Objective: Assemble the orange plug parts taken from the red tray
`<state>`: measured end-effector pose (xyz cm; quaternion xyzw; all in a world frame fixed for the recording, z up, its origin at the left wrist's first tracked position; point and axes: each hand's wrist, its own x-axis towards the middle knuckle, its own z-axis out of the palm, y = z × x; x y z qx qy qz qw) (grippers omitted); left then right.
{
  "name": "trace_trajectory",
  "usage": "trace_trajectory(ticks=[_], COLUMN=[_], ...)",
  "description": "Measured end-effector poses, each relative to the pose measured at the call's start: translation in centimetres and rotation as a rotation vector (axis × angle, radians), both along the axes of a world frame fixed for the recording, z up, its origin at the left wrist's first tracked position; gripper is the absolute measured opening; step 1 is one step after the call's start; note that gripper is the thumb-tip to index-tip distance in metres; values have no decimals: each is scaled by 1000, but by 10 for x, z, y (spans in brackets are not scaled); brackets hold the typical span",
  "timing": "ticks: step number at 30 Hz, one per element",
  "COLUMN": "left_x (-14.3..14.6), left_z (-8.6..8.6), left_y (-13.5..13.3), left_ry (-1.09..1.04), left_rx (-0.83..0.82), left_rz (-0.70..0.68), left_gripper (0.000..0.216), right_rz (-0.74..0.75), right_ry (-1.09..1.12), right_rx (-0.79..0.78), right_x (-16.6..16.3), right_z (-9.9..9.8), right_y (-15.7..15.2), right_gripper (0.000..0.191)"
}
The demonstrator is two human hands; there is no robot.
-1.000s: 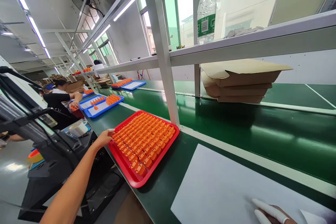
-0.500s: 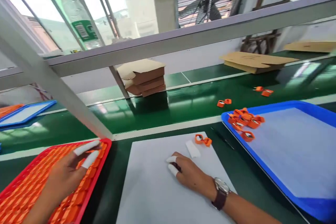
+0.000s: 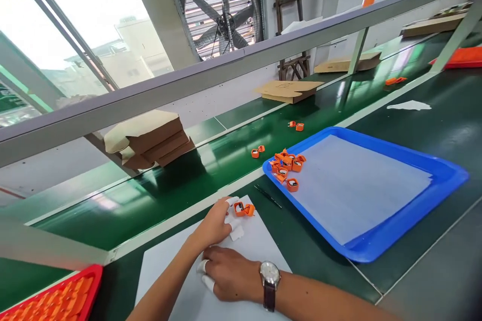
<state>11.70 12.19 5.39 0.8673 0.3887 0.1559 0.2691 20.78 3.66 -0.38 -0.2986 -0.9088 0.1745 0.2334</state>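
On the white sheet, my left hand reaches toward a small open orange case, its thumb and forefinger apart. White finger covers show on its fingertips, close to the left side of the case; whether they touch it I cannot tell. A small white strip lies just below the case. Nearer to me, my right hand, with a watch on the wrist, rests low over the sheet. Its covered fingers curl under and hide whatever is in them.
To the right lies a blue tray with a cluster of orange cases in its corner. Thin dark tweezers lie beside it. A red tray of orange parts is at lower left. Cardboard boxes stand behind a rail.
My left hand has moved from the red tray across to the orange case on the sheet. My right hand stays over the sheet, fingers curled. The view has turned right.
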Motion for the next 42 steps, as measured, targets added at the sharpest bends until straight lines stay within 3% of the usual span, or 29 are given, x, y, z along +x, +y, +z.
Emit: trace_trajectory(ticks=[4, 7, 13, 16, 20, 24, 27, 31, 37, 42], left_x=[20, 18, -37, -72, -101, -114, -123, -126, -117, -117], left_z=[-7, -5, 4, 4, -2, -9, -14, -16, -16, -19], left_y=[19, 18, -6, -26, -60, -83, -89, -92, -93, -92], left_ry=[35, -2, -286, -462, -593, -819, -980, -1011, -1010, -1008], left_rx=[-72, -111, -203, -271, -422, -636, -751, -753, -647, -646], left_rz=[40, 78, 294, 453, 614, 689, 701, 717, 806, 848], left_gripper=[52, 43, 45, 52, 58, 47, 42, 47, 50, 50], right_rz=[70, 82, -6, -85, -97, -75, -204, -440, -481, -527], right_ry=[-43, -55, 77, 163, 215, 220, 166, 35, -67, -38], right_rx=[-16, -11, -150, -258, -289, -220, -91, -64, -113, -63], right_x=[6, 7, 4, 4, 1, 3, 15, 34, 47, 53], right_z=[7, 7, 1, 2, 7, 15, 25, 32, 20, 22], right_y=[3, 5, 5, 4, 0, 1, 11, 28, 42, 47], right_gripper=[27, 28, 15, 14, 12, 13, 17, 22, 24, 14])
